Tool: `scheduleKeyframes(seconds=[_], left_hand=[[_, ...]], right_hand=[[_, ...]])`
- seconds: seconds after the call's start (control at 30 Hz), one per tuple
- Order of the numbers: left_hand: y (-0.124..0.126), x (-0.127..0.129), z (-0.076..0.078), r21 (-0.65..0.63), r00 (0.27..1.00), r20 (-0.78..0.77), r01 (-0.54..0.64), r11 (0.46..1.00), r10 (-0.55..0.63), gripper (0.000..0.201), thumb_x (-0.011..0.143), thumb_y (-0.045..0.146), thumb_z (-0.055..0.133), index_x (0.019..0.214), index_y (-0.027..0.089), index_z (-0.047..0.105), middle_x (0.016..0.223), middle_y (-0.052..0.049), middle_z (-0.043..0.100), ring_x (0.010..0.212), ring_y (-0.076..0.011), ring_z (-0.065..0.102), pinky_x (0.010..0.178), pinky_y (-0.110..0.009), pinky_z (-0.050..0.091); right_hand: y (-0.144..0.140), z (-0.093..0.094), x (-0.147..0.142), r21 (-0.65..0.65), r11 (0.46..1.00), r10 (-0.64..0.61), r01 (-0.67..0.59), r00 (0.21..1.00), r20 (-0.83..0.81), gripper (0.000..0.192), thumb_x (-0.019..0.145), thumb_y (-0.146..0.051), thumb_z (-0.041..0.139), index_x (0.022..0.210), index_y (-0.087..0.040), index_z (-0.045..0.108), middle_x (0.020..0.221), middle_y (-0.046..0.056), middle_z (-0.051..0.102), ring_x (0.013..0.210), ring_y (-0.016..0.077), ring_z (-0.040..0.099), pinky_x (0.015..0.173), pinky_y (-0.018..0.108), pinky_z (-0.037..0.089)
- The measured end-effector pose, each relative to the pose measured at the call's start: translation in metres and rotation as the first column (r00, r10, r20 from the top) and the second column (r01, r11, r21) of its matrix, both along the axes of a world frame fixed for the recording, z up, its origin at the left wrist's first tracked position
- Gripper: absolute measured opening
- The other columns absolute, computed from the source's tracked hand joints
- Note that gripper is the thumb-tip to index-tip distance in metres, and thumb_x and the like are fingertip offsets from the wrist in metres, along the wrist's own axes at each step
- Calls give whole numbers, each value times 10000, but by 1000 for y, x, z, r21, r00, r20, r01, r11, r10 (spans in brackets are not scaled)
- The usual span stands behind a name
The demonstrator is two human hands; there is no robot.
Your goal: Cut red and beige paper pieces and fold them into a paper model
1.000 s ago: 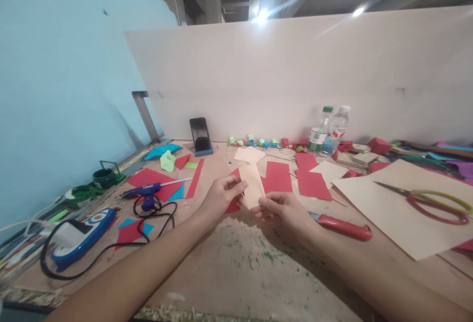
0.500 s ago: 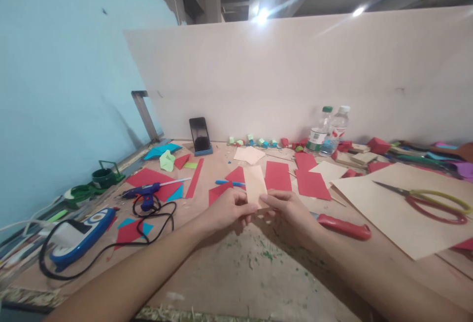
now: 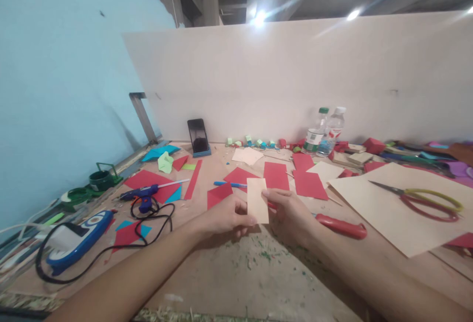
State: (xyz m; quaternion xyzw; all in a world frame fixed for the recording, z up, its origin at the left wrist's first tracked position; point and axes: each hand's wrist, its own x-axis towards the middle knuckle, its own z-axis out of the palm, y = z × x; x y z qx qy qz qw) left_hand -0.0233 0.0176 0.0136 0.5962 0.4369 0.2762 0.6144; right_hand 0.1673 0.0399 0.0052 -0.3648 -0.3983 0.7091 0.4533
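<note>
A small cream rectangle of paper [image 3: 257,199] is held up between both hands over the worktable. My left hand [image 3: 231,215] pinches its lower left edge, thumb in front. On the right edge, my right hand [image 3: 290,208] grips with the thumb near the upper corner; its other fingers are partly hidden behind. Just beyond the hands lie red paper pieces [image 3: 276,175] and a blue pen [image 3: 223,184]. A red-handled knife [image 3: 342,226] rests beside my right hand, its blade mostly hidden by the hand.
Scissors [image 3: 424,202] lie on a large cream sheet [image 3: 391,233] at right. A blue glue gun [image 3: 142,194] and a power strip [image 3: 83,243] with a looping black cable occupy the left. A phone [image 3: 198,136] and two bottles [image 3: 315,134] stand near the white back panel [image 3: 258,80].
The cream paper has come down slightly and now stands more upright, its face turned to me. Both hands still hold it; the view has shifted a little.
</note>
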Motion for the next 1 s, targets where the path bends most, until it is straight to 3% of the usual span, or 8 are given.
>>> scheduleKeyframes(seconds=[0.13,0.3,0.5,0.63,0.83,1.0], left_hand=[[1,0,0,7,997,-40,65,998,-65,230,708,345,731,633,147,644,550,9,572,473,-91,487,493,-233,354],[3,-2,2,16,992,-73,103,995,-102,216,736,348,723,680,144,676,568,11,584,480,-98,496,504,-245,369],[3,-3,1,22,989,-81,125,992,-123,204,740,340,710,718,137,701,580,6,597,487,-101,504,508,-250,371],[2,-4,3,30,990,-78,118,993,-116,201,747,339,703,717,140,693,577,10,584,495,-101,499,511,-251,368],[-5,1,3,22,989,-66,132,991,-130,177,740,310,693,726,136,723,556,1,575,491,-105,487,500,-249,342],[-3,4,0,51,998,-44,42,998,-40,212,746,361,681,682,160,653,560,4,567,480,-110,490,495,-252,363]], right_hand=[[2,5,0,-82,995,-51,48,998,-37,251,696,-351,910,740,-191,722,760,78,732,779,253,701,684,374,570],[5,12,3,-77,988,-139,135,989,-45,234,668,-285,934,674,-173,729,747,47,725,765,186,675,747,303,556],[2,4,0,-117,983,-153,144,986,-69,237,680,-320,915,725,-190,721,729,49,718,721,220,666,667,354,550],[3,0,-2,-92,980,-184,177,980,-73,245,682,-312,907,712,-200,690,689,34,705,678,202,660,664,337,534],[11,6,5,-57,968,-247,245,968,-32,220,730,-337,883,877,-210,779,835,59,759,731,194,668,607,295,513],[11,12,6,-3,983,-186,186,982,-6,320,698,-482,903,790,-210,763,859,67,754,774,201,671,647,298,536]])
